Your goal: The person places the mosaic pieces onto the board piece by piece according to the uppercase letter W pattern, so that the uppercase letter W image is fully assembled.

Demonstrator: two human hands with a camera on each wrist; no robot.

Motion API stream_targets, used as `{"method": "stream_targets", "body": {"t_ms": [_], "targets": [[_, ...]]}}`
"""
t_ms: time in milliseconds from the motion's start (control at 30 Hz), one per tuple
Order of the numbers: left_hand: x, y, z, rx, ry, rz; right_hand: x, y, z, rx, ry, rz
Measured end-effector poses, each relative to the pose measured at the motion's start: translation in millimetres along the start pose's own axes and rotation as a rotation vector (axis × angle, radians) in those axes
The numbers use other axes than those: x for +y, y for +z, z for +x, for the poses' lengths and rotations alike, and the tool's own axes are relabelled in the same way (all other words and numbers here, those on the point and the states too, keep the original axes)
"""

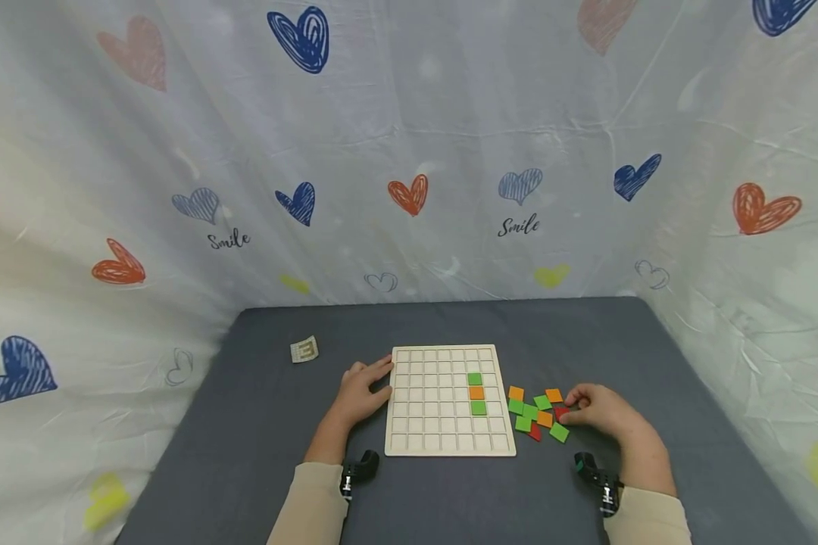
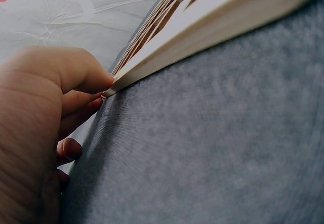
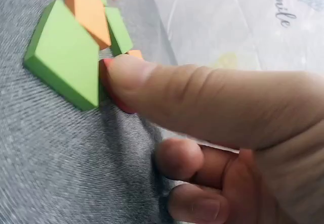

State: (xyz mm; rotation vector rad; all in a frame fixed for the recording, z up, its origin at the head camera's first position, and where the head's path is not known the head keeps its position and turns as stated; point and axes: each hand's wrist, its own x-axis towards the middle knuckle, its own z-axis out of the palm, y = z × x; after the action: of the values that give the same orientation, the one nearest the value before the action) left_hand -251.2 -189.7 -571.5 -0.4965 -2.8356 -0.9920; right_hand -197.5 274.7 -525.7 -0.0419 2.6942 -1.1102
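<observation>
A pale wooden grid board [image 1: 436, 433] lies on the grey table. In its right part one column holds a green tile [image 1: 475, 378], an orange tile [image 1: 476, 393] and another green tile [image 1: 479, 408]. My left hand [image 1: 360, 392] touches the board's left edge with thumb and fingertips, fingers fairly straight. Right of the board, my right hand [image 1: 603, 411] pinches a red tile [image 1: 560, 413] at the edge of a loose tile group. Its thumb covers much of that red tile [image 3: 121, 102] in the right wrist view, close by a green tile [image 3: 63, 57].
Several loose green, orange and red tiles lie between board and right hand, among them a red tile [image 1: 535, 431] and a green tile [image 1: 559, 432]. A small printed paper piece [image 1: 304, 350] lies at the back left. A heart-patterned curtain [image 1: 409, 250] surrounds the table [image 1: 450, 499].
</observation>
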Motion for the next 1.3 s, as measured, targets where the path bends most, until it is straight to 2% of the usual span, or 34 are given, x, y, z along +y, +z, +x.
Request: {"method": "stream_targets", "body": {"t_ms": [167, 367, 633, 867, 1100, 1300], "targets": [[0.0, -2.0, -0.5, 0.002, 0.006, 0.001, -1.8, 2.5, 2.3, -0.004, 0.024, -0.035], [-2.0, -2.5, -1.2, -0.012, 0.010, 0.000, -1.8, 4.6, 4.3, 0.013, -0.011, -0.059], [-3.0, 0.7, -0.8, -0.003, 0.014, -0.003, -3.0, 6.3, 5.0, 0.016, -0.001, -0.085], [-2.0, 1.3, -1.0, -0.004, 0.006, 0.001, -9.3, 3.8, 3.4, 0.067, -0.038, -0.115], [0.1, -0.1, -1.4, -0.001, 0.006, -0.002, -34.5, 1.7, -3.2, 0.115, -0.103, -0.144], [0.7, -0.7, -1.1, -0.006, 0.004, -0.010, -61.1, 5.8, -7.3, 0.091, -0.182, -0.122]]}}
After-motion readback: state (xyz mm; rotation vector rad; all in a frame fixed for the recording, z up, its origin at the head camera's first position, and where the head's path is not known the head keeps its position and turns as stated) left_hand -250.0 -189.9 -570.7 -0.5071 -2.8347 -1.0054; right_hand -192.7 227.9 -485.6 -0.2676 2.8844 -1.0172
